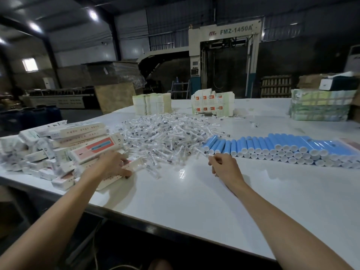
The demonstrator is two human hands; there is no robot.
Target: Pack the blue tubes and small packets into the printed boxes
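Observation:
A heap of printed boxes (64, 145) lies at the left of the white table (194, 201). My left hand (113, 164) rests on a long printed box (134, 165) at the heap's near edge, fingers curled over it. Several small clear packets (165, 135) form a wide pile in the middle. Blue tubes with white caps (282, 149) lie stacked in rows to the right. My right hand (224, 164) hovers just in front of the packet pile and the tubes' left end, fingers loosely curled; I see nothing in it.
Stacks of flat cream cartons (152, 104) and red-marked cartons (212, 103) stand at the table's far side. A wrapped greenish bundle (319, 106) sits far right. A large machine (226, 55) stands beyond the table. The table's near edge runs diagonally below my arms.

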